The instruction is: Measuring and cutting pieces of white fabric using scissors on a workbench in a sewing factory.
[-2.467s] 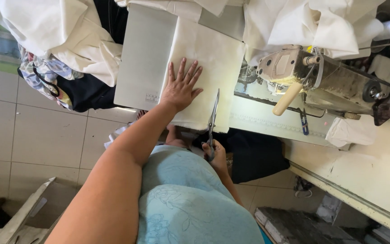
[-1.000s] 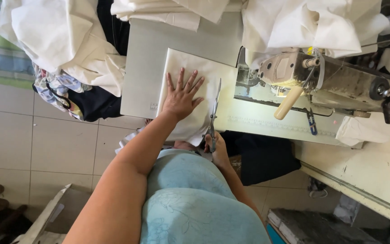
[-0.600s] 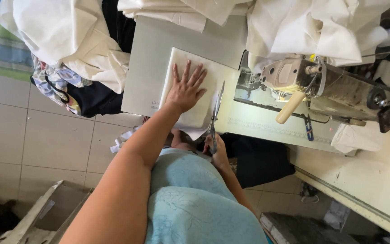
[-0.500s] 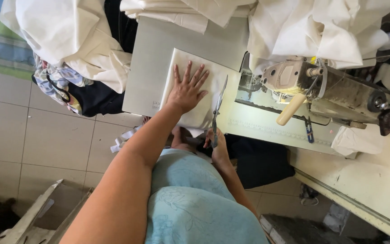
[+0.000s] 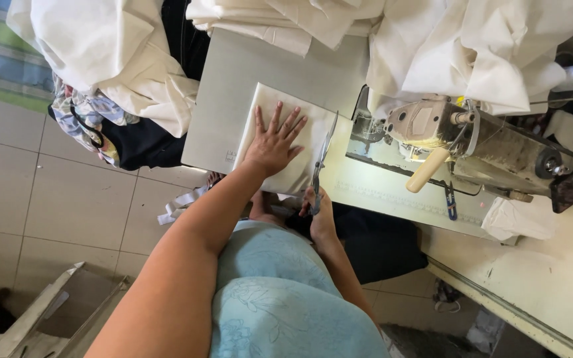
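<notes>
My left hand (image 5: 274,142) lies flat, fingers spread, on a folded piece of white cloth (image 5: 276,106) on the sewing table (image 5: 233,86). My right hand (image 5: 320,213) sits at the table's near edge and grips a pair of scissors (image 5: 320,159). The blades point away from me along the cloth's right edge. The cloth's near edge overhangs the table toward my lap.
A sewing machine (image 5: 472,142) stands to the right with a cream handle sticking out. White fabric (image 5: 445,46) is heaped behind it and over a pile at the left (image 5: 111,59). Cloth strips (image 5: 179,205) lie on the tiled floor. A white cloth (image 5: 515,219) lies at the right.
The cloth has been drawn nearer and looks narrower under my left hand. The scissors in my right hand have moved forward along its right edge.
</notes>
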